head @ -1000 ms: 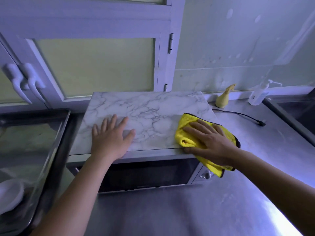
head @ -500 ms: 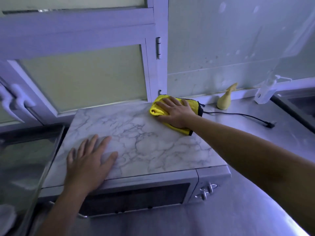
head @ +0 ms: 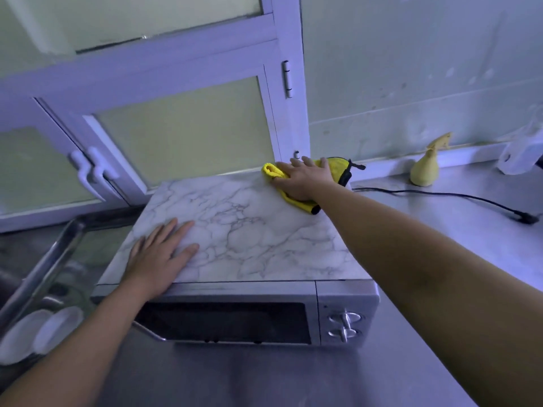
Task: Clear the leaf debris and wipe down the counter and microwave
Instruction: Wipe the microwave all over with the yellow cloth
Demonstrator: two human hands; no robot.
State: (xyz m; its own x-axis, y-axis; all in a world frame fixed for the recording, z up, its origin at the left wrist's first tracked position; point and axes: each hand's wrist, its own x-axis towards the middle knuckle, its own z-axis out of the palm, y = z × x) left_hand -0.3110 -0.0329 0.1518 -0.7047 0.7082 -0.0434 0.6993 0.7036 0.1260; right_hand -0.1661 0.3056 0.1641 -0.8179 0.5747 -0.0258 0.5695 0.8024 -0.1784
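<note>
Atop the microwave (head: 235, 292), at centre frame, the right hand (head: 302, 179) presses flat, fingers spread, on the yellow cloth (head: 338, 171) at the marbled top's far right corner. Lower left, the left hand (head: 160, 257) rests flat, fingers straight. Around lies the steel surface (head: 440, 224).

Left grip (head: 160, 254) flat, right grip (head: 302, 179) outstretched, apparently flat

My right hand (head: 304, 180) has pushed the yellow cloth (head: 340, 168) from the front-right edge of the microwave (head: 249, 230) top to its back-right corner.
</note>
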